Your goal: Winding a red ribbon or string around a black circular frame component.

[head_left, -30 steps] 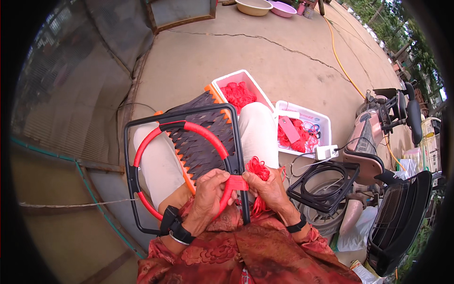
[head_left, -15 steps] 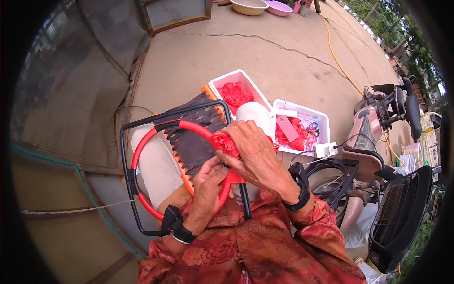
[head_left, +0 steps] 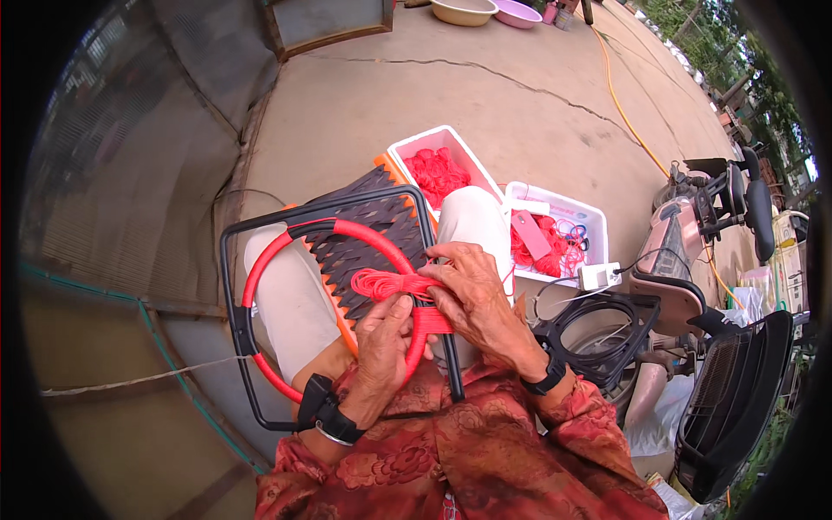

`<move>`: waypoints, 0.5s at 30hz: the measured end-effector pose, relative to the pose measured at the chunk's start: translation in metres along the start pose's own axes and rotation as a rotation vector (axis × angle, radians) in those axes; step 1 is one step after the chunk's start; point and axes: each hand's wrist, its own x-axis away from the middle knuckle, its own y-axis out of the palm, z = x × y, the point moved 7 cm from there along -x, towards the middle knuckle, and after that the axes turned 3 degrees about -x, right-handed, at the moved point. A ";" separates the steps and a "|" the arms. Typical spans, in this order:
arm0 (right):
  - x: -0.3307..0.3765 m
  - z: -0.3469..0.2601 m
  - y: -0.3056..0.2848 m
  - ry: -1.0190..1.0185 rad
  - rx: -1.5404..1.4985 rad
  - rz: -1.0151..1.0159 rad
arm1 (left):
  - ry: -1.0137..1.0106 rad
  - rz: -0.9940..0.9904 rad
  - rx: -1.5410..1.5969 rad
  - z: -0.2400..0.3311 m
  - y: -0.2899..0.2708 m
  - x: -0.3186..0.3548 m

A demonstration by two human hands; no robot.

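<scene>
A black metal frame (head_left: 227,303) lies across my lap, with a ring (head_left: 264,251) inside it that is mostly wrapped in red cord. At the ring's right side, red cord winding (head_left: 433,320) binds it to the frame's bar. My left hand (head_left: 381,342) closes round the ring just left of this winding, thumb on top. My right hand (head_left: 481,303) pinches a looped bundle of red cord (head_left: 386,283), whose loops stick out leftward over the ring. Some of the right fingertips are hidden by the cord.
Under the frame is an orange-edged piece with dark woven strips (head_left: 351,238). Beyond my knees stand two white bins (head_left: 475,154) of red cord, one also holding a pink phone (head_left: 529,234) and scissors. A white power strip (head_left: 599,276) and a scooter (head_left: 672,251) are at right.
The cord bundle has turned and now stretches leftward across the ring, instead of being bunched under my right hand. My right hand has shifted slightly right and down; my left stays on the ring.
</scene>
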 end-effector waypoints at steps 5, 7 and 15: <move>-0.009 0.006 0.004 -0.082 -0.013 -0.010 | -0.019 0.039 -0.017 0.001 0.003 0.004; -0.013 0.008 0.004 -0.098 -0.032 -0.033 | -0.033 0.031 0.009 0.000 0.000 0.004; -0.013 0.013 0.001 -0.134 -0.064 -0.007 | -0.124 0.037 0.119 -0.004 0.004 -0.001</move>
